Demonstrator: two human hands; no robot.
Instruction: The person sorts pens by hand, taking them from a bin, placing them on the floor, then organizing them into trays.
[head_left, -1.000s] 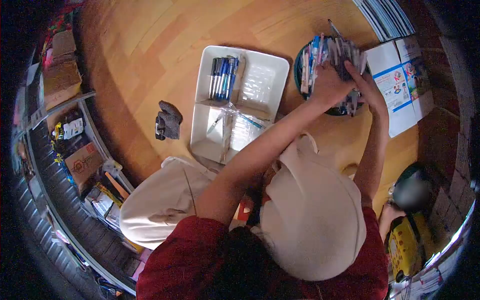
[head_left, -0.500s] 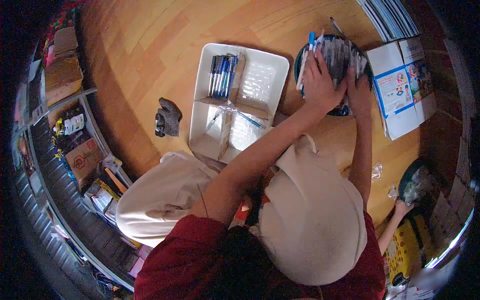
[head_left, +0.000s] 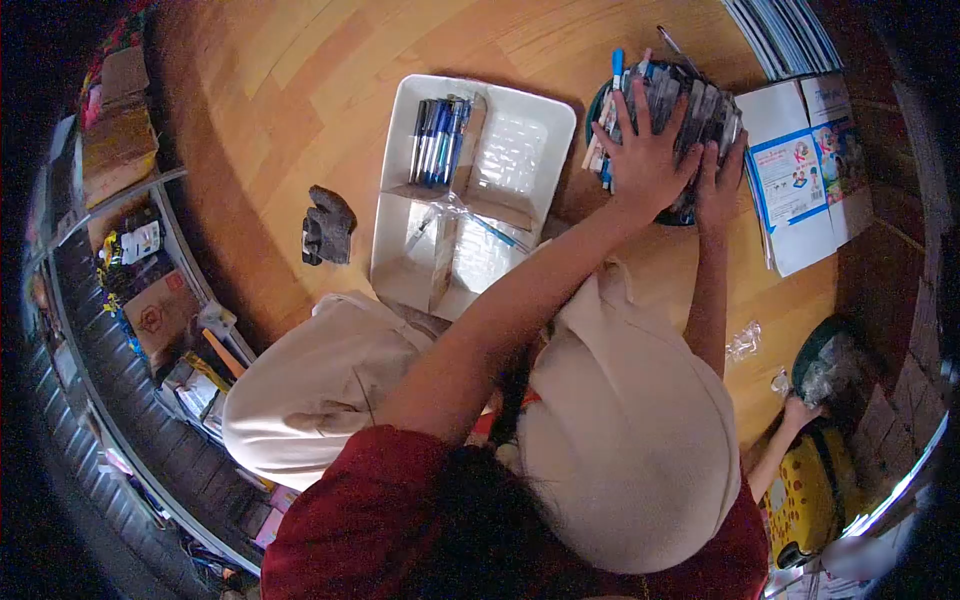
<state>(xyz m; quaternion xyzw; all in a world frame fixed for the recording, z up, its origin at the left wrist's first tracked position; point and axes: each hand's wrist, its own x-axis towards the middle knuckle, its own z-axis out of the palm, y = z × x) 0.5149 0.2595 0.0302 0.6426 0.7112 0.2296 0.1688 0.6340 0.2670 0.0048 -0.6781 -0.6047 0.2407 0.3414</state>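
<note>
A dark round basket at the upper right is heaped with pens, many of them dark or see-through, with a blue-capped one sticking up on the left. My left hand lies over the heap, fingers spread across the pens. Against the heap's right front side rests my right hand, its fingers stretched out. To the left stands a white divided tray. Its far left compartment holds a row of blue and black pens; a thin blue pen lies in the near right one.
A dark grey glove-like item lies left of the tray. Printed cardboard and stacked papers flank the basket. Another person's hand touches a dark bowl holding clear plastic. A loaded shelf runs along the left.
My left hand's fingers have spread wider over the pens. The heap, blurred by motion before, is now sharper. The whole view has shifted slightly.
</note>
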